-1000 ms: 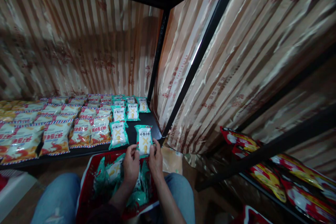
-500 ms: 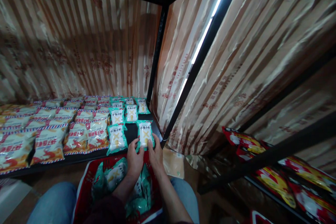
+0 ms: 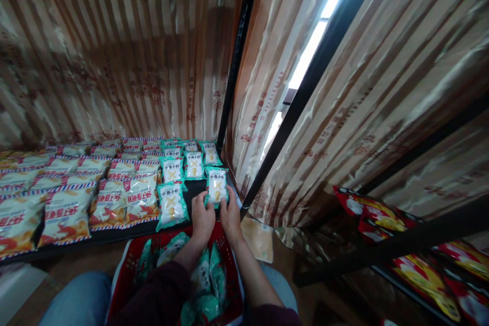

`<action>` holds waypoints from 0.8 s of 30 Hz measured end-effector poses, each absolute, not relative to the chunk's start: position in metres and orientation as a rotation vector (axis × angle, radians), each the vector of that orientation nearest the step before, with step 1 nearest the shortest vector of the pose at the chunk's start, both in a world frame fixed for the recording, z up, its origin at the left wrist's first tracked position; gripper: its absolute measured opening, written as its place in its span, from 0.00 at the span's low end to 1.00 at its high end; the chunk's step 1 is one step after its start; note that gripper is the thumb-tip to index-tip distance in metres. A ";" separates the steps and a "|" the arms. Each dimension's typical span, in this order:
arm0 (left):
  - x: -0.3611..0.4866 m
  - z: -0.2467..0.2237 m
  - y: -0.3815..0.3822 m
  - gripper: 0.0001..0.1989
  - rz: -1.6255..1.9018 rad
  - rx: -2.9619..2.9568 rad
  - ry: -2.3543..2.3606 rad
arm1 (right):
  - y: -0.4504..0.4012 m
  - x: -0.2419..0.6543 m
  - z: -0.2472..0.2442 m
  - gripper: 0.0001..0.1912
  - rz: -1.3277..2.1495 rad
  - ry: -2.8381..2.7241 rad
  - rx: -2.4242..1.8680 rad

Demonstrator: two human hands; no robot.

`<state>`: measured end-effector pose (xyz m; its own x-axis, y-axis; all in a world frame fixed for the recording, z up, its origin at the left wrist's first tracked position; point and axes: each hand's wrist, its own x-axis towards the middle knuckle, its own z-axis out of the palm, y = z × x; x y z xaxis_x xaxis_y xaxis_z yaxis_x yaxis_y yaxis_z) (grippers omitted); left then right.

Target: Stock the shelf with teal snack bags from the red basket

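A small teal and white snack bag [image 3: 217,186] is held upright at the right end of the black shelf [image 3: 193,191]. My left hand [image 3: 204,215] grips its lower left side, and my right hand [image 3: 229,212] its lower right side. Several matching bags stand in rows to its left and behind it, one at the front edge [image 3: 171,205]. Below my forearms, a red basket [image 3: 128,260] between my knees holds more teal bags [image 3: 217,270], partly hidden by my arms.
Rows of larger white and orange snack bags [image 3: 64,214] fill the shelf's left part. A black shelf post [image 3: 236,71] rises at the corner, before hanging curtains. Red and yellow bags [image 3: 424,277] lie on a lower right shelf behind a slanting black bar [image 3: 382,244].
Both hands have pushed the held bag farther back and slightly right on the shelf, nearer the bags behind. The view has shifted a little.
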<state>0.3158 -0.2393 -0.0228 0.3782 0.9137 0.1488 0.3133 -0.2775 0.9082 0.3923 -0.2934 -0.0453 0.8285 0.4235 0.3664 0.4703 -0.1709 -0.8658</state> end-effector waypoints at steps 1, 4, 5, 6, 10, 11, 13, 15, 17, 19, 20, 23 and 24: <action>0.318 -0.021 -0.237 0.18 0.872 1.790 1.078 | -0.291 0.395 -0.045 0.24 -0.052 -0.678 -1.801; 0.324 -0.017 -0.231 0.18 0.804 1.776 1.094 | -0.283 0.402 -0.045 0.24 -0.060 -0.644 -1.830; 0.326 -0.016 -0.229 0.17 0.779 1.772 1.100 | -0.281 0.404 -0.046 0.24 -0.068 -0.634 -1.839; 0.327 -0.016 -0.228 0.17 0.753 1.771 1.105 | -0.279 0.407 -0.046 0.24 -0.078 -0.628 -1.848; 0.334 -0.014 -0.224 0.17 0.668 1.767 1.126 | -0.273 0.415 -0.048 0.24 -0.105 -0.630 -1.895; 0.336 -0.013 -0.223 0.17 0.653 1.764 1.131 | -0.272 0.417 -0.048 0.24 -0.102 -0.634 -1.906; 0.340 -0.009 -0.221 0.17 0.620 1.759 1.136 | -0.270 0.420 -0.046 0.25 -0.104 -0.637 -1.923; 0.344 -0.002 -0.219 0.18 0.579 1.768 1.144 | -0.267 0.423 -0.045 0.25 -0.113 -0.630 -1.939; 0.347 0.006 -0.216 0.18 0.545 1.786 1.157 | -0.263 0.427 -0.043 0.24 -0.125 -0.625 -1.959; 0.351 0.013 -0.214 0.19 0.528 1.804 1.166 | -0.259 0.430 -0.041 0.24 -0.139 -0.625 -1.978; 0.353 0.015 -0.212 0.19 0.523 1.812 1.169 | -0.257 0.432 -0.040 0.24 -0.148 -0.627 -1.983; 0.358 0.019 -0.206 0.20 0.504 1.823 1.187 | -0.249 0.438 -0.035 0.24 -0.181 -0.644 -1.994; 0.359 0.019 -0.204 0.20 0.496 1.824 1.193 | -0.247 0.440 -0.034 0.24 -0.193 -0.651 -1.998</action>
